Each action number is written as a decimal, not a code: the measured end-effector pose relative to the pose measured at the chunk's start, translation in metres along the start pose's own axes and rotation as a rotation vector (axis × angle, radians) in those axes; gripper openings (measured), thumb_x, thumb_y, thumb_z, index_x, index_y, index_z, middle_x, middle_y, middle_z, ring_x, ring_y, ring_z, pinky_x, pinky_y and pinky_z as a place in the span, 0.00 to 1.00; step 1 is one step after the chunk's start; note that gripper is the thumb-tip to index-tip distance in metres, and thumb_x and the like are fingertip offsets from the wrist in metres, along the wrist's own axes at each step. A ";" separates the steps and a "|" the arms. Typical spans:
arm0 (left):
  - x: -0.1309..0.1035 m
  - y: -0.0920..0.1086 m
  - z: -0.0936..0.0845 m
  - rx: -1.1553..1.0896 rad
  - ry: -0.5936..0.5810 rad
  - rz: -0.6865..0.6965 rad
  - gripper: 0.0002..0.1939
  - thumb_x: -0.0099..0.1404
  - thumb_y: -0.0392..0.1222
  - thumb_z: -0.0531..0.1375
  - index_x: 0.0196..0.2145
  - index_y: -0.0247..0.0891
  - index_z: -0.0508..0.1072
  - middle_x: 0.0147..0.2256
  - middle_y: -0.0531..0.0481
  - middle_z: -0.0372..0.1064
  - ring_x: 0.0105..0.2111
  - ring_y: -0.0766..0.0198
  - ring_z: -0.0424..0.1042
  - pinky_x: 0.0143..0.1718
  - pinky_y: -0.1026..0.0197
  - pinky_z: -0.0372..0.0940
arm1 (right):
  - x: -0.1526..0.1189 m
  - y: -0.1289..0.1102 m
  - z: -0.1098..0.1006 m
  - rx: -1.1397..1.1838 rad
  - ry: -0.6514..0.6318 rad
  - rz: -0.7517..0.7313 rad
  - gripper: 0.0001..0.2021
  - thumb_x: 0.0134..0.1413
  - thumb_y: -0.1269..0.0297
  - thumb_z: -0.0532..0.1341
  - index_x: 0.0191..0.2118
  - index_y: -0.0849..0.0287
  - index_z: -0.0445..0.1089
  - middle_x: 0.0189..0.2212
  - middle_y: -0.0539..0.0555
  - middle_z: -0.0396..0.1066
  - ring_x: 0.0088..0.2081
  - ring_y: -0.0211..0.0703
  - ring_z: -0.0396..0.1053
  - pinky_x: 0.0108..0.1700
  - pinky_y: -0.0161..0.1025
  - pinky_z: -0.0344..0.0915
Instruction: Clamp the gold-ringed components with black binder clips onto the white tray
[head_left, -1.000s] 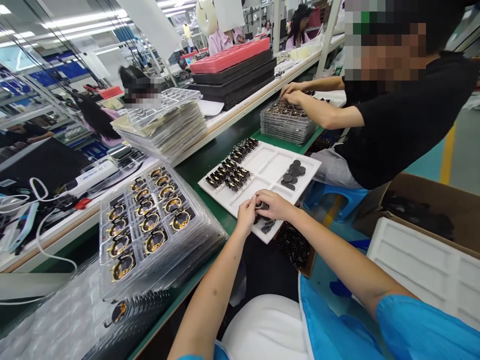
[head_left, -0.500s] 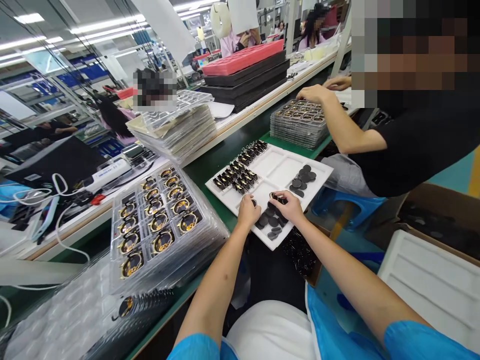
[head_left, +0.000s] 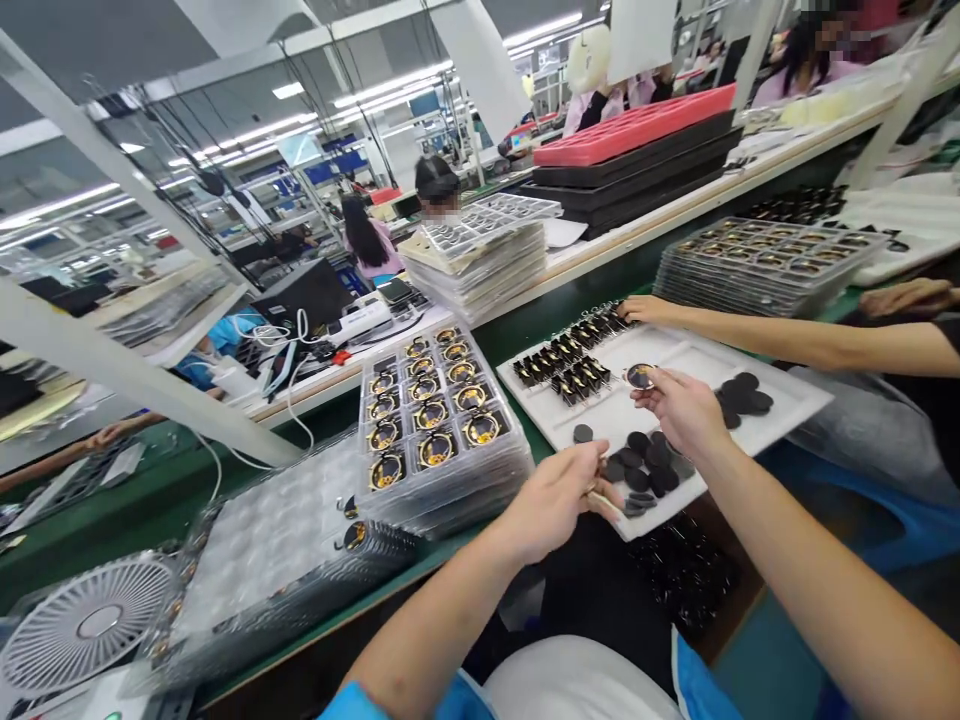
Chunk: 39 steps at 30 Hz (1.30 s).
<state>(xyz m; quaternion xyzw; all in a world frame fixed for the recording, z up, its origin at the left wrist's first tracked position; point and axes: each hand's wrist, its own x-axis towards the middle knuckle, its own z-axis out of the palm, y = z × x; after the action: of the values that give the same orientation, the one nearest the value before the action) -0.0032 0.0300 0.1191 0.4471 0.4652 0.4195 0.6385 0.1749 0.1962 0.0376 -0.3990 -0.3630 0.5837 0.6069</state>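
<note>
My right hand [head_left: 686, 410] pinches a round watch case [head_left: 640, 376] with a gold-coloured rim and dark centre, raised over the white tray [head_left: 544, 420]. My left hand [head_left: 562, 490] is at the tray's near left corner, its fingers partly spread beside a pile of dark discs [head_left: 637, 460]. A single grey disc [head_left: 583, 433] shows just beyond its fingertips; whether they touch it I cannot tell. Rows of black strapped parts [head_left: 577, 345] stand in the tray's far left compartments. More dark discs [head_left: 742, 397] lie in the right compartment.
Left of the tray stands a stack of clear trays [head_left: 442, 490] filled with similar watch cases. A co-worker's hand [head_left: 649, 310] reaches to the black parts from the right. Another filled stack [head_left: 765, 265] is behind. A white fan [head_left: 97, 625] sits at lower left.
The view has swung left. My hands have moved apart: the right one has lifted the watch case, the left one has drawn toward the near corner. The co-worker's hand has come to the tray.
</note>
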 end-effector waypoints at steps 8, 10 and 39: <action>-0.025 0.141 -0.183 0.836 0.866 0.411 0.19 0.66 0.56 0.62 0.44 0.38 0.76 0.28 0.51 0.72 0.23 0.64 0.71 0.24 0.62 0.66 | -0.026 -0.036 0.129 -0.027 -0.394 -0.088 0.24 0.36 0.49 0.78 0.36 0.59 0.77 0.26 0.51 0.74 0.21 0.34 0.64 0.22 0.34 0.63; -0.003 0.157 -0.233 1.124 0.969 0.287 0.16 0.68 0.52 0.59 0.39 0.37 0.76 0.26 0.52 0.71 0.23 0.64 0.69 0.28 0.62 0.64 | -0.040 -0.030 0.143 -0.038 -0.439 -0.097 0.23 0.38 0.47 0.77 0.37 0.59 0.77 0.26 0.51 0.74 0.22 0.35 0.64 0.23 0.35 0.63; 0.133 0.237 -0.183 1.490 0.760 0.660 0.19 0.68 0.52 0.60 0.46 0.33 0.74 0.49 0.36 0.73 0.53 0.48 0.70 0.57 0.50 0.62 | -0.109 0.017 -0.038 -0.241 -0.065 0.228 0.28 0.36 0.41 0.76 0.35 0.61 0.81 0.28 0.56 0.75 0.24 0.37 0.61 0.25 0.36 0.58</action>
<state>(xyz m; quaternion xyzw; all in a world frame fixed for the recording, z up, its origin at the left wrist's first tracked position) -0.1807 0.2489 0.2875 0.6872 0.6445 0.2906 -0.1669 0.1958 0.0852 0.0087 -0.4885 -0.4023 0.6135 0.4725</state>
